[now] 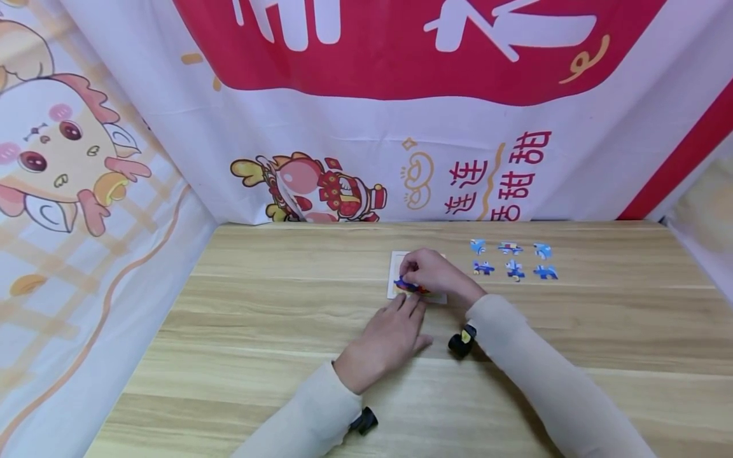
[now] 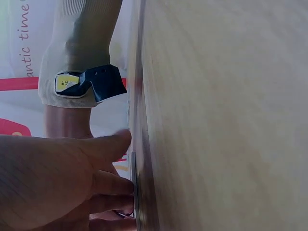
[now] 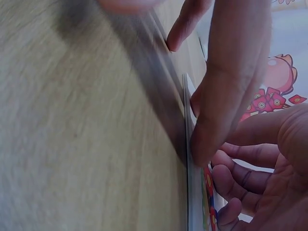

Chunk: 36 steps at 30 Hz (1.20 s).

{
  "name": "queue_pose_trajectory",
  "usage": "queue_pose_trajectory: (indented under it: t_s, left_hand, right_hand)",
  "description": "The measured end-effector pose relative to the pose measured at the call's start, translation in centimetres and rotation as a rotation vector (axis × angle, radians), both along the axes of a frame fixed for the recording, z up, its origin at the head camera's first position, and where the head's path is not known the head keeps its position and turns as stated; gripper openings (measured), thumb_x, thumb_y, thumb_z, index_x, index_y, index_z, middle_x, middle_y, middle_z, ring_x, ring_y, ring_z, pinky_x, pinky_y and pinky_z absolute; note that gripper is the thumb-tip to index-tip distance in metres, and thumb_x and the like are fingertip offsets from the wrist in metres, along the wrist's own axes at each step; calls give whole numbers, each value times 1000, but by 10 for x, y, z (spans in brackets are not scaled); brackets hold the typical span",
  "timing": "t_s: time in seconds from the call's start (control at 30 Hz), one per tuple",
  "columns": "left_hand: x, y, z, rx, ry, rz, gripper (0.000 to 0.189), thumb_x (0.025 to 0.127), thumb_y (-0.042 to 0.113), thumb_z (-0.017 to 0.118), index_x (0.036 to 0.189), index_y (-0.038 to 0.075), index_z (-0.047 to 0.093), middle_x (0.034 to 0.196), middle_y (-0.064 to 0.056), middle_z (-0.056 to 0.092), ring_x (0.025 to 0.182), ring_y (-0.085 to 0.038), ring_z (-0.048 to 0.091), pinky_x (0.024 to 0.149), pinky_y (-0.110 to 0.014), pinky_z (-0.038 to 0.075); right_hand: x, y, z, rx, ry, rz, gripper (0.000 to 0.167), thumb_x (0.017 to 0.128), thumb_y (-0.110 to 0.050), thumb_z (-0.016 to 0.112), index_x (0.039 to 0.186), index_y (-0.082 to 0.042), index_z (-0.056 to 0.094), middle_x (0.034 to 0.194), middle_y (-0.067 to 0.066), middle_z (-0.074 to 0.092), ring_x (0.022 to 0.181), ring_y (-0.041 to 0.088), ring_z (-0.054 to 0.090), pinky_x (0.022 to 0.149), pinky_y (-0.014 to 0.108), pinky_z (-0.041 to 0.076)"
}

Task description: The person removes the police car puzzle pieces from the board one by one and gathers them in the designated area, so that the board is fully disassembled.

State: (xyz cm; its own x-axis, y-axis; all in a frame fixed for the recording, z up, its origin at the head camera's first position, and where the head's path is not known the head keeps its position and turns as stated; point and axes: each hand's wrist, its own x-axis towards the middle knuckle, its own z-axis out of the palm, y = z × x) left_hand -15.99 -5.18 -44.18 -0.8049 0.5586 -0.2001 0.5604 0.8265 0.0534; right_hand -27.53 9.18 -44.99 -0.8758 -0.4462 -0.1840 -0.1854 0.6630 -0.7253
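A small white-framed jigsaw board point(image 1: 394, 270) lies flat on the table, with colourful assembled pieces point(image 1: 421, 289) along its near part. My right hand point(image 1: 434, 272) is over the board, its thumb and curled fingers pinching a blue-purple puzzle piece point(image 1: 403, 284) against the others. In the right wrist view, bent fingertips point(image 3: 224, 178) meet the colourful layer on the board; the piece itself is largely hidden. My left hand point(image 1: 392, 337) reaches to the board's near edge. Its extended fingers point(image 2: 113, 184) rest on that edge, the thumb apart from them.
Several loose blue puzzle pieces point(image 1: 510, 248) lie in two rows on the table to the right of the board. A wooden table point(image 1: 275, 305) runs up to a printed cloth point(image 1: 366, 127) hanging behind it. Black wrist devices point(image 1: 461, 341) sit at both cuffs.
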Motion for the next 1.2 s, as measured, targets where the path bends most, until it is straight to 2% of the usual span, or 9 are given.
queue_pose_trajectory:
  t_s: [0.2,0.37,0.67,0.87,1.2]
  left_hand:
    - [-1,0,-1,-8,53,-21,65,109,46,53,158,6,44,167,-9,40,151,-28,42,118,-40,48]
    - [-1,1,-1,-13,42,-14,65,109,46,52,159,6,43,169,-8,38,153,-28,40,119,-41,47]
    - [1,4,2,-15,-5,41,66,107,46,56,160,9,42,171,-5,34,154,-26,39,120,-45,45]
    - [2,4,3,-32,-2,40,68,106,46,57,161,10,42,172,-5,33,155,-26,38,121,-45,43]
    - [1,4,2,-43,10,34,70,104,47,59,160,9,42,171,-6,34,155,-24,38,121,-44,43]
  right_hand:
    - [-1,-1,-1,-7,-36,-28,11,95,0,62,95,-4,72,90,8,68,83,19,59,78,29,49]
    - [-1,-2,-1,-19,-31,-34,10,94,1,62,95,-4,70,88,7,66,82,18,58,77,28,47]
    - [-2,-4,0,-15,-65,-50,10,97,1,61,97,-6,69,94,8,66,87,20,59,80,30,49]
    - [0,-6,1,-22,-96,-74,12,97,2,60,98,-7,69,94,8,66,87,22,59,79,30,48]
    - [-2,-4,1,-39,-83,-46,12,96,3,60,99,-4,69,90,7,65,84,19,58,77,28,47]
